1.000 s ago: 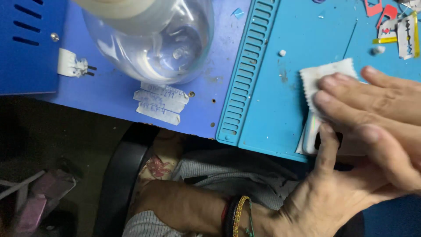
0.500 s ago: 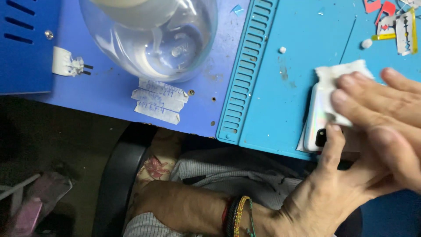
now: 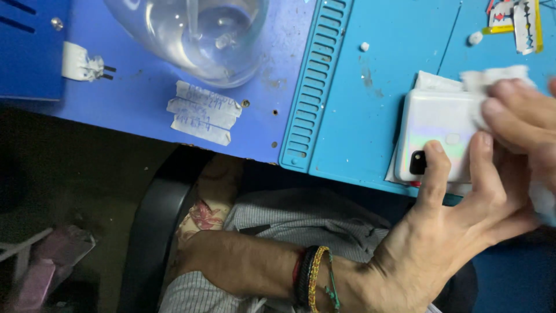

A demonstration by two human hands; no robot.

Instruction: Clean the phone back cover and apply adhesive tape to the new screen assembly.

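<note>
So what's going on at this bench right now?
A person steadies a white, pearly smartphone, lying back up on the light blue work mat, with the left hand, thumb beside its black camera. The right hand presses a white cloth wipe onto the phone's back. A clear glass bowl stands further left on the blue table.

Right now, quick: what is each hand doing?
Left hand: open, thumb and fingers steadying the white phone on the blue mat.
Right hand: fingers pressing a white cloth onto the phone; grip unclear.
</note>
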